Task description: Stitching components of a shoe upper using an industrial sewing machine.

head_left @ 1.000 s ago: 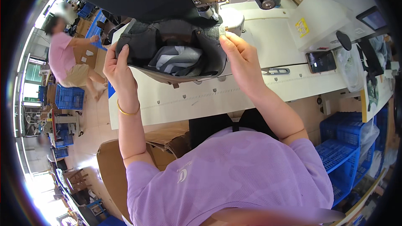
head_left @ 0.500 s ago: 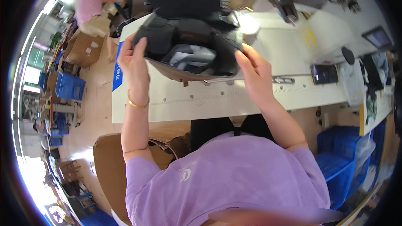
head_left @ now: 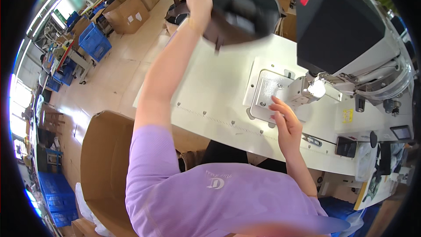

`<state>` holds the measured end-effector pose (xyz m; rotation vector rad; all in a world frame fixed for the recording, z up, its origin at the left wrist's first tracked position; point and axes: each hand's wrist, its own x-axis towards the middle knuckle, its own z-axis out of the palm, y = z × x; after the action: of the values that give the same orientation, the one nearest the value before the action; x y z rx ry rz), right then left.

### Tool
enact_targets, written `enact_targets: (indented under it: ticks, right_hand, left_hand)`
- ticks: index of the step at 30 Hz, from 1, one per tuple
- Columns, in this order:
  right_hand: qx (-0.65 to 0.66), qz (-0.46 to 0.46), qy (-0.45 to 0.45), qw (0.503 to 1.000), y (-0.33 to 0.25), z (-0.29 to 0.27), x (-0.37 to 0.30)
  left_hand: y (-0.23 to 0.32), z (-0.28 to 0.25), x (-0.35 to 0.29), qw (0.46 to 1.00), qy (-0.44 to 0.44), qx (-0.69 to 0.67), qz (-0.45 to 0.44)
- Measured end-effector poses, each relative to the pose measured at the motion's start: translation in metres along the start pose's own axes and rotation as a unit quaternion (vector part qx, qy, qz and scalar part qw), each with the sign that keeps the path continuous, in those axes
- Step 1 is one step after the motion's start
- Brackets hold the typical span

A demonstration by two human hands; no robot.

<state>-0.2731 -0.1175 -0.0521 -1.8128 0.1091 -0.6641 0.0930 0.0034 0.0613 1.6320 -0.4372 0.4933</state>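
Observation:
My left hand is stretched far out to the upper left and grips a dark, bowl-shaped fabric piece, held up past the far edge of the white sewing table; the piece is blurred. My right hand rests open on the table with fingertips at the edge of the grey metal plate under the sewing machine head. It holds nothing.
An open cardboard box stands by my left side. More cardboard boxes and blue crates sit on the floor beyond. Small scissors and a dark control panel lie on the table's right part.
My left hand has swung the dark fabric piece off the table and away to the far left. My right hand has let go of it and dropped onto the metal plate.

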Motion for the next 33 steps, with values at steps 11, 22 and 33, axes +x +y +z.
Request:
enact_targets:
  ticks: [11, 22, 33]
  right_hand:
    - [-0.084, -0.036, -0.268, 0.959, 0.003, 0.071, -0.019]
    - [-0.198, -0.323, -0.476, 0.794, 0.013, 0.318, 0.006]
    - [-0.310, -0.399, -0.458, 0.732, 0.017, 0.368, -0.003]
  left_hand:
    - [-0.092, -0.218, -0.091, 0.903, 0.090, 0.367, 0.206]
    - [-0.289, -0.540, -0.670, 0.729, 0.240, 0.279, -0.578]
    - [-0.437, -0.407, -0.667, 0.682, -0.042, 0.429, -0.591]
